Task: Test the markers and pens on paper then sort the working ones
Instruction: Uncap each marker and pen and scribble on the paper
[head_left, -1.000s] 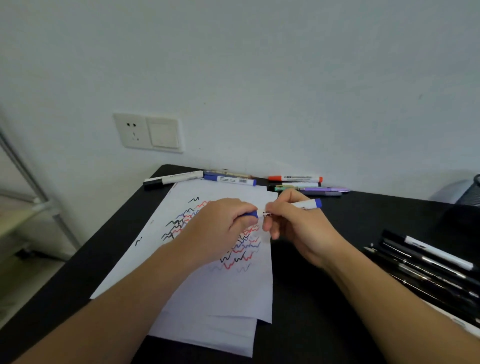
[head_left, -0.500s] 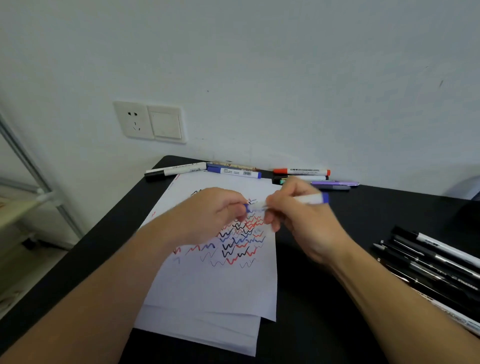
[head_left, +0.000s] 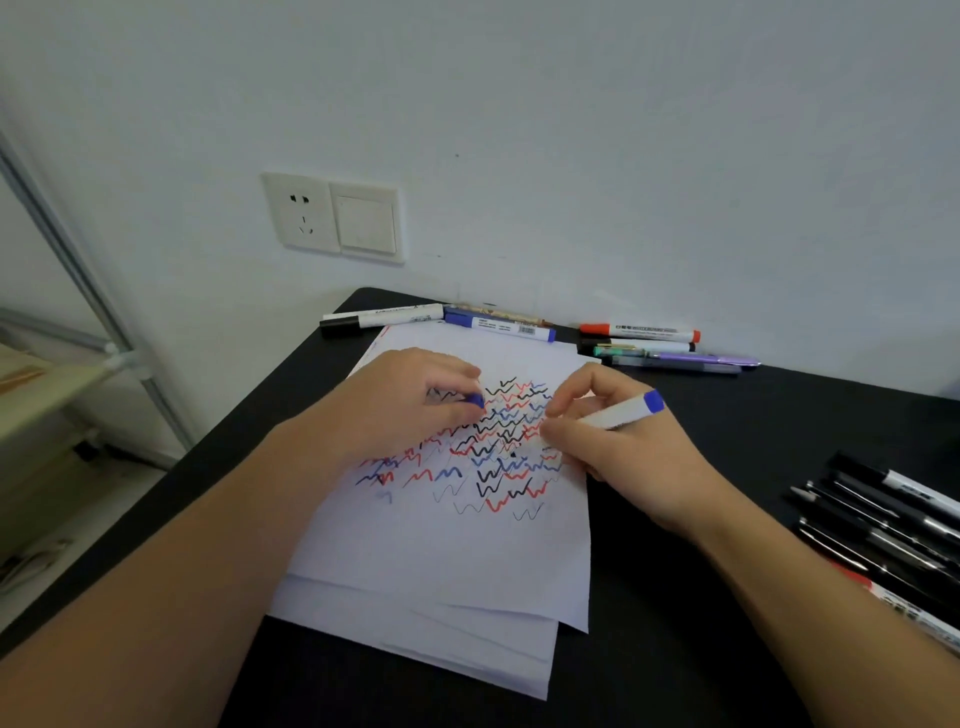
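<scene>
A stack of white paper (head_left: 447, 566) lies on the black table (head_left: 675, 649), its top sheet covered in red, blue and black squiggles. My right hand (head_left: 618, 457) grips a white marker with a blue end (head_left: 623, 413) over the right side of the squiggles; its tip is hidden by my fingers. My left hand (head_left: 405, 405) pinches the marker's blue cap (head_left: 474, 401), resting on the paper's upper left.
Along the wall lie a black-capped marker (head_left: 382, 317), a blue marker (head_left: 498, 326), a red marker (head_left: 639, 331) and a few purple and green pens (head_left: 691, 359). A pile of black pens (head_left: 883, 525) sits at the right edge. A socket and switch (head_left: 332, 218) are on the wall.
My hands have pulled apart: the cap came off the blue marker and stays in my left hand, while my right hand lowered the marker toward the paper.
</scene>
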